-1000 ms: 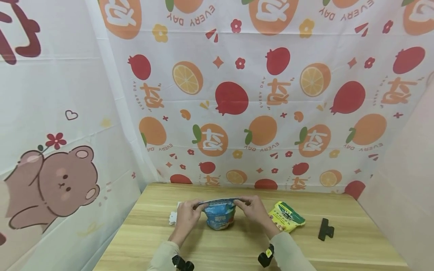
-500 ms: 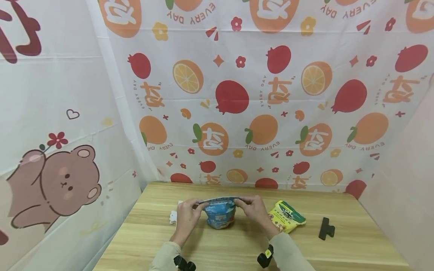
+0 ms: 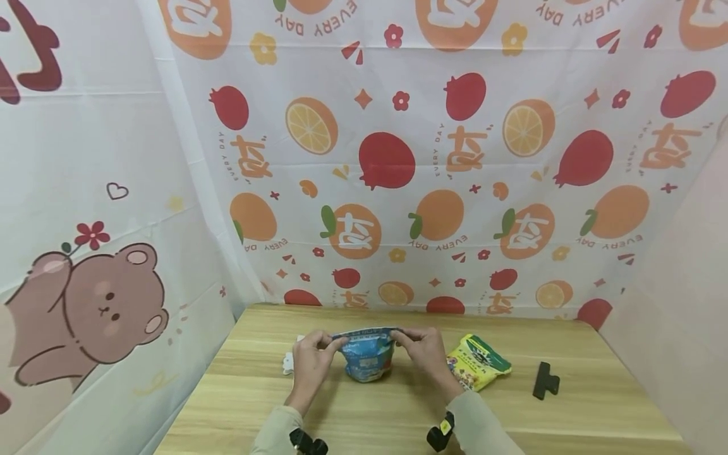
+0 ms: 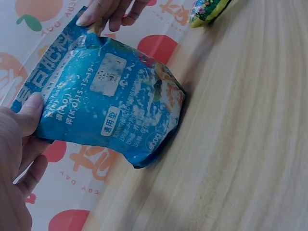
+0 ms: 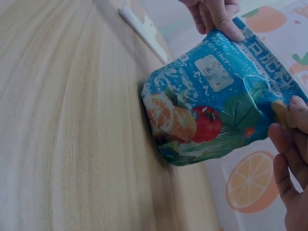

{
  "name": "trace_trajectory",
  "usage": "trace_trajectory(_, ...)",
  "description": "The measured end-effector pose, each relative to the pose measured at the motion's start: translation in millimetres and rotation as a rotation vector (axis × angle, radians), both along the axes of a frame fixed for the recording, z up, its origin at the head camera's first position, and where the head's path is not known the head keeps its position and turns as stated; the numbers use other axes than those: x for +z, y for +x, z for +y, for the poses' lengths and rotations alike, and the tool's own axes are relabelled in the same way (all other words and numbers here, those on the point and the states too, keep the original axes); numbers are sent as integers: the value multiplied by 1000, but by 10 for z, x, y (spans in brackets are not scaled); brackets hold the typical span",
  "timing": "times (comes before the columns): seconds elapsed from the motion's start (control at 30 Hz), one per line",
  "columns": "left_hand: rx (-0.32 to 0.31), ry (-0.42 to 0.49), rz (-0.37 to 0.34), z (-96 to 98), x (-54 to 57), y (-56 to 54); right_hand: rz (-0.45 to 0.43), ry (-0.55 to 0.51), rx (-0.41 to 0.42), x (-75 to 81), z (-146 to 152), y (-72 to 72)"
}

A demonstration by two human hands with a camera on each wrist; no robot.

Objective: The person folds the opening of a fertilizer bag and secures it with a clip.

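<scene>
Blue bag (image 3: 368, 361) stands on tabletop (image 3: 375, 420), top edge held btwn L hand (image 3: 313, 361) & R hand (image 3: 425, 354), fingers of each pinching a top corner. Yellow-green bag (image 3: 480, 363) lies nr R hand; blk clip (image 3: 545, 381) farther R; white item (image 3: 288, 363), partly hidden, nr L hand.

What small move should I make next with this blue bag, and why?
I'd probably fold down the top edge of the blue bag: your left hand and right hand pinch its opposite ends, it looks fairly flat between them, and no clip shows on it. The black clip lies apart, to the right of the yellow packet.
</scene>
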State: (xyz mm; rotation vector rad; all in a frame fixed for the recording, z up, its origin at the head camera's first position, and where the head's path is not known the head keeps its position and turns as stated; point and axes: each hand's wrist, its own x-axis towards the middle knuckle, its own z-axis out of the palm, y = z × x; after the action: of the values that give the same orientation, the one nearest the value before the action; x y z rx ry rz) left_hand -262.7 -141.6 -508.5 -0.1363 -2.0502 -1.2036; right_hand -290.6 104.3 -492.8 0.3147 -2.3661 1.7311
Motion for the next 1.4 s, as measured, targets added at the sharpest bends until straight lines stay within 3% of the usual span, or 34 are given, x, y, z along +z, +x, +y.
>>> trace_trajectory(0.2, -15, -42, 44, 1, 3, -10, -2, -35, -25, -5, 12, 6)
trace_trajectory(0.47, -36, -77, 39, -30, 15, 13, 76, -6, -8, -20, -13, 10)
trace_trajectory(0.87, -30, -96, -23, -21, -18, 23, 132, 28, 26, -38, 28, 17)
trace_trajectory(1.03, -34, -55, -43, -16, -33, 33, 129, 48, 47, -52, 42, 9)
trace_trajectory(1.2, -49, 2, -107, -8, -4, 61, 100, 62, 51, -37, 59, 20)
trace_trajectory(1.4, -66, 11, -143, -3, 43, 91, 80, 60, 45, 7, 64, 26)
